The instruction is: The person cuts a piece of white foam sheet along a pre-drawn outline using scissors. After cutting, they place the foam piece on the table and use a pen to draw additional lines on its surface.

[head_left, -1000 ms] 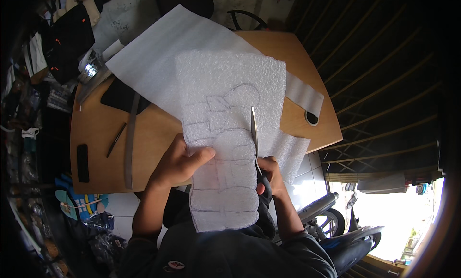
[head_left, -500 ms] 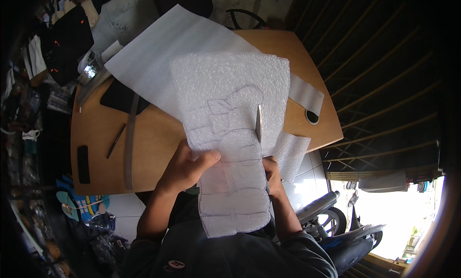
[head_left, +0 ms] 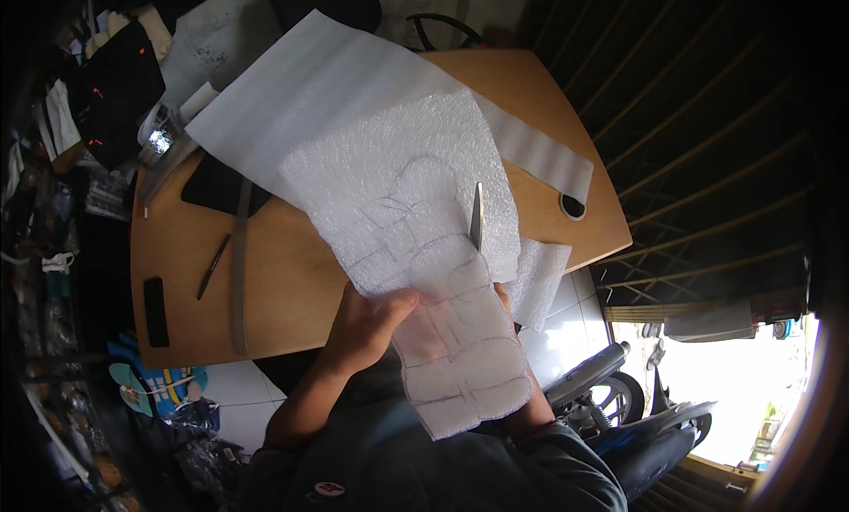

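My left hand (head_left: 367, 328) grips the left edge of a white foam sheet (head_left: 354, 194), its thumb on top and the other fingers out of sight underneath. Pencil-like outlines of rounded, segmented shapes cover the sheet's middle and its narrower near part. One pointed blade of the scissors (head_left: 478, 213) stands up at the sheet's right side, next to a drawn line. Mostly hidden behind the foam, my right hand (head_left: 504, 298) holds the scissors from below; their handles cannot be seen.
On the wooden table (head_left: 283, 291) lie a larger foam sheet (head_left: 301, 87), a foam strip (head_left: 539, 154), a tape roll (head_left: 573, 208), a metal ruler (head_left: 240, 282), a pen (head_left: 212, 266) and a dark phone-like slab (head_left: 156, 311). A motorcycle (head_left: 610, 406) stands at the lower right.
The held foam sheet has turned anticlockwise, its far end swinging left and its near end right. More of my right hand is now covered by it.
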`<control>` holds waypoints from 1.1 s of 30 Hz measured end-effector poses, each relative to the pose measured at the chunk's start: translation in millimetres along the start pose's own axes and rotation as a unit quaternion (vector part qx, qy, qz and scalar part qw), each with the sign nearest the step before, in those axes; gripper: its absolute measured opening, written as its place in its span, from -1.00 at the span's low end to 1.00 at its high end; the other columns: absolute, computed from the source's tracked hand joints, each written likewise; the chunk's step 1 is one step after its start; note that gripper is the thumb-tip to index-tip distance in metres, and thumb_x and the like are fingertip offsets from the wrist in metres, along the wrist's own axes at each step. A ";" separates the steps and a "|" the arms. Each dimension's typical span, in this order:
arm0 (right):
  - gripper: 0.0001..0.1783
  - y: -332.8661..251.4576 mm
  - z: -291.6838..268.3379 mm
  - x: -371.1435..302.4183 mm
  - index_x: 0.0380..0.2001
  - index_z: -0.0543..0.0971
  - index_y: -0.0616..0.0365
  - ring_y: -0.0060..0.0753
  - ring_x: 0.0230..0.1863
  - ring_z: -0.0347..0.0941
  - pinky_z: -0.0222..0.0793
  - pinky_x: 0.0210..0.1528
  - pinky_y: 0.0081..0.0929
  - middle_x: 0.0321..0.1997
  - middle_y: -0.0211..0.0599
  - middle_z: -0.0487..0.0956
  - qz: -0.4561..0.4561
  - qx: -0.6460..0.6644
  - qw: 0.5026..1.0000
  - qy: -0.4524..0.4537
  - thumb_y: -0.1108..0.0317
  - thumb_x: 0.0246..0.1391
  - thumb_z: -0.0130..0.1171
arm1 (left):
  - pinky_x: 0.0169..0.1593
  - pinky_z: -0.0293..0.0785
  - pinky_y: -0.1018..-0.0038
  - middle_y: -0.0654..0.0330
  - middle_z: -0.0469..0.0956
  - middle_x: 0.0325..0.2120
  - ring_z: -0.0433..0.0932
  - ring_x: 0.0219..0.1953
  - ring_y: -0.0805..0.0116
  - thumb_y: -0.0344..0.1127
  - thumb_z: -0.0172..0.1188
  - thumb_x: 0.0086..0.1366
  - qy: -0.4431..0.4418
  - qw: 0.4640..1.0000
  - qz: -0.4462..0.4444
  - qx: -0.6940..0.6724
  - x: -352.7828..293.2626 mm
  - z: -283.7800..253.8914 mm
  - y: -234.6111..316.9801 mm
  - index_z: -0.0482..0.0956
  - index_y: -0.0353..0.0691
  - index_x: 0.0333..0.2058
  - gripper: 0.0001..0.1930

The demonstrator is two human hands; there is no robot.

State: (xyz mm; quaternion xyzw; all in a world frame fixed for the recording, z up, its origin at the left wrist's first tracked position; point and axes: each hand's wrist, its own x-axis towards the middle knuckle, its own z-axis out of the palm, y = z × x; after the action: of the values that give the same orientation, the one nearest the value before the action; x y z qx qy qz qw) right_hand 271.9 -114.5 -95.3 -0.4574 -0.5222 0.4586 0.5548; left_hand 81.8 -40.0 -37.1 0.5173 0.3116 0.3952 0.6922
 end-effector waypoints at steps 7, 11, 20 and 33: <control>-0.44 9.0 -3.0 -3.0 -0.29 0.61 0.38 -0.32 -0.38 0.60 0.43 -0.29 -0.42 -0.41 -0.08 0.64 0.021 0.068 0.997 0.028 0.09 -0.26 0.41 | 0.07 0.37 0.37 0.08 0.50 -0.09 0.46 -0.03 0.33 -0.35 0.20 0.23 -0.027 0.996 0.050 0.065 -0.2 -1.6 12.2 0.41 -0.44 0.03 -0.57; -0.44 13.3 -3.0 -4.0 -0.28 0.61 0.39 -0.30 -0.36 0.61 0.44 -0.26 -0.42 -0.39 -0.08 0.64 0.023 0.084 0.996 0.027 0.10 -0.26 0.41 | 0.07 0.36 0.36 0.07 0.50 -0.09 0.46 -0.02 0.32 -0.34 0.20 0.24 -0.028 0.993 0.075 0.084 -0.8 -0.9 9.7 0.41 -0.45 0.04 -0.56; -0.43 14.5 1.3 -3.7 -0.28 0.61 0.40 -0.34 -0.35 0.60 0.44 -0.25 -0.42 -0.39 -0.09 0.65 0.047 0.119 0.991 0.043 0.09 -0.25 0.41 | 0.06 0.38 0.37 0.04 0.49 -0.10 0.47 -0.04 0.31 -0.35 0.21 0.23 -0.017 0.991 0.096 0.097 -1.7 2.5 9.6 0.41 -0.46 0.02 -0.57; -0.10 -6.8 -19.8 4.7 -0.59 0.43 0.21 -0.51 -0.64 0.31 0.11 -0.58 -0.48 -0.70 -0.43 0.35 -0.037 -0.073 0.996 -0.036 -0.58 -0.33 0.25 | -0.14 0.42 0.45 0.22 0.54 -0.31 0.47 -0.28 0.46 -0.30 0.22 0.22 -0.038 0.992 0.048 0.113 5.2 -15.7 27.0 0.50 -0.39 -0.13 -0.68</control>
State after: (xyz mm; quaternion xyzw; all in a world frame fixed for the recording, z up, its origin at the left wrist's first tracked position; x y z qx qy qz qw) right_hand 292.1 -111.5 -88.5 -0.4600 -0.5907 0.4146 0.5174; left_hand 65.2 -24.0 -15.4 0.6210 0.3030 0.3703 0.6208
